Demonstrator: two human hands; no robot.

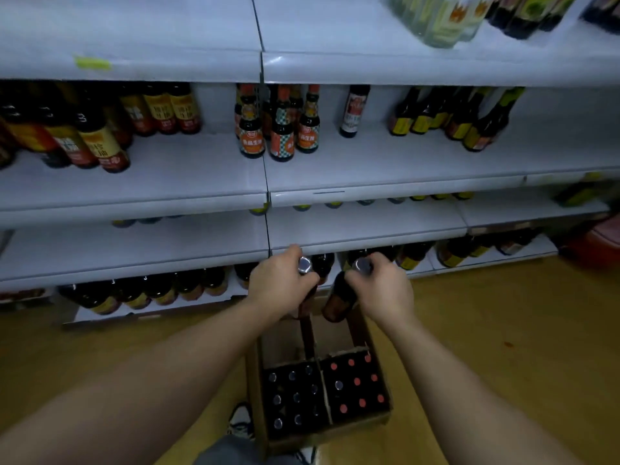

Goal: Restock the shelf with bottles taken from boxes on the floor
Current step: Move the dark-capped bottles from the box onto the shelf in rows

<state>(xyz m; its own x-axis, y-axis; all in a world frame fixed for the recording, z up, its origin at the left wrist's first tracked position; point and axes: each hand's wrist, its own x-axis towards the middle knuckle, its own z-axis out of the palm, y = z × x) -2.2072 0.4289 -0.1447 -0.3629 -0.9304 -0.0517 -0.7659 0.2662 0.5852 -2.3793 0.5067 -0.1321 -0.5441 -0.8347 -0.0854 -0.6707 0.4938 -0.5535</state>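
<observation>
Dark glass: left hand [280,285] curled round a bottle [304,265] neck, right hand [382,292] round a second bottle [342,297], both above the box [260,407]; keep them apart, probably bound for the shelf [365,229] just beyond the knuckles.

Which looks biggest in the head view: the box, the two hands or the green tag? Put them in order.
1. The box.
2. The left hand and right hand: about alike, so no ranking.
3. The green tag, smallest, though it is farther from the camera.
</observation>
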